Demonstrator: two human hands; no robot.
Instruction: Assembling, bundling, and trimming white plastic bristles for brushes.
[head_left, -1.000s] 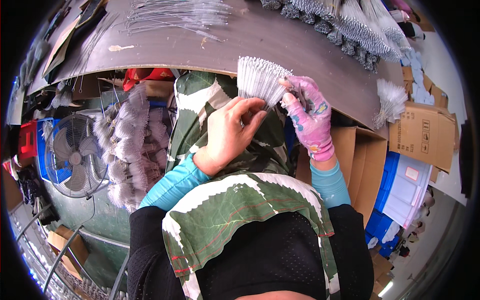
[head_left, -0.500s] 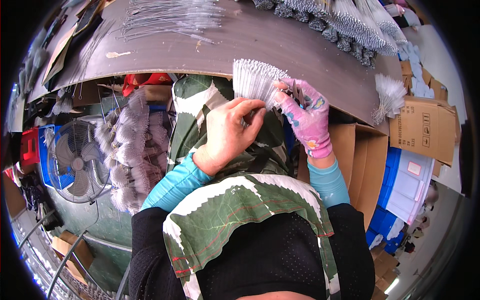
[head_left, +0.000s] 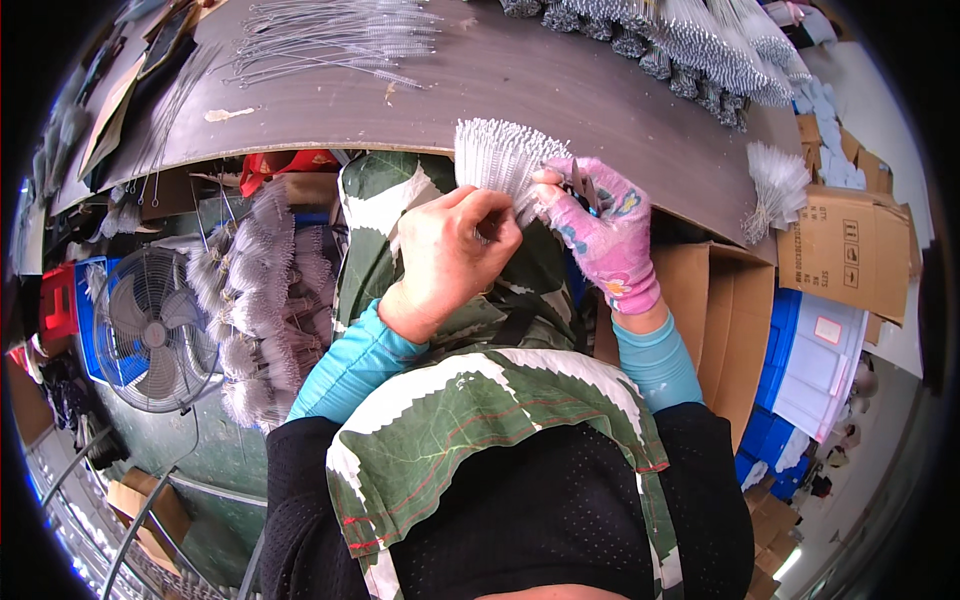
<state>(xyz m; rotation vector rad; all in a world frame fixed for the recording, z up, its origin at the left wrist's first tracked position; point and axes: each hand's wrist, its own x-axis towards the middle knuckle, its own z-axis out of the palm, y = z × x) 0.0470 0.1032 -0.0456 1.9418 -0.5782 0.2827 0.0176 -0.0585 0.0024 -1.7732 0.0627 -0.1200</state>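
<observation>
A fanned bundle of thin wire brushes [head_left: 498, 160] with whitish bristles stands over my lap at the table's front edge. My bare left hand [head_left: 455, 255] is closed at its lower end, thumb and fingers curled together; the gripped ends are hidden behind the hand. On the bundle's right side is my right hand [head_left: 612, 240] in a pink flowered glove. Dark-jawed pliers [head_left: 584, 186] stick up out of its grip, and its thumb and fingertips meet the brushes' edge.
Loose wire brushes [head_left: 330, 40] lie on the brown table [head_left: 330, 115], with stacked bundles [head_left: 680, 50] at the far right. One bundle [head_left: 775, 185] rests on the right edge. Below are a fan [head_left: 155, 330], hanging brush bundles [head_left: 265, 290], an open carton [head_left: 735, 330] and blue bins [head_left: 785, 345].
Both hands and the brush bundle have shifted slightly left. My left fingers have curled in more, and the pliers have moved with my right hand.
</observation>
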